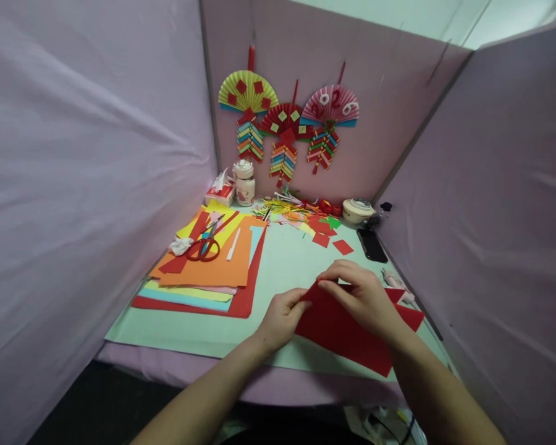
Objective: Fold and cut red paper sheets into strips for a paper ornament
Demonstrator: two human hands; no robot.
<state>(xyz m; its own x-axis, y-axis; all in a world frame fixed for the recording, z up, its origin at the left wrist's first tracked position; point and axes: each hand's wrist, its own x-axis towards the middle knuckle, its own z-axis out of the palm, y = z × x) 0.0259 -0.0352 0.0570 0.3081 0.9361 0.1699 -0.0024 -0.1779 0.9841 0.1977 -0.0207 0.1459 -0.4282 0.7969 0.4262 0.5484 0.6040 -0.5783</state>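
Note:
A large sheet of red paper (pixel 338 330) is held near the front right of the table, tilted up at its far left corner. My left hand (pixel 282 315) pinches its left edge between thumb and fingers. Close beside it, my right hand (pixel 356 293) pinches the top corner, thumb against fingertips. The sheet looks folded over near that corner, though my fingers hide the fold. Its right end (pixel 410 315) sticks out beyond my right forearm in pointed tips.
Stacked coloured paper (pixel 204 278) lies left, with red-handled scissors (pixel 204 248) and a white pen (pixel 233 244) on top. Paper scraps (pixel 322 228), a lidded bowl (pixel 358 210) and a phone (pixel 372 245) lie farther back. Paper fans (pixel 285 120) hang on the back wall.

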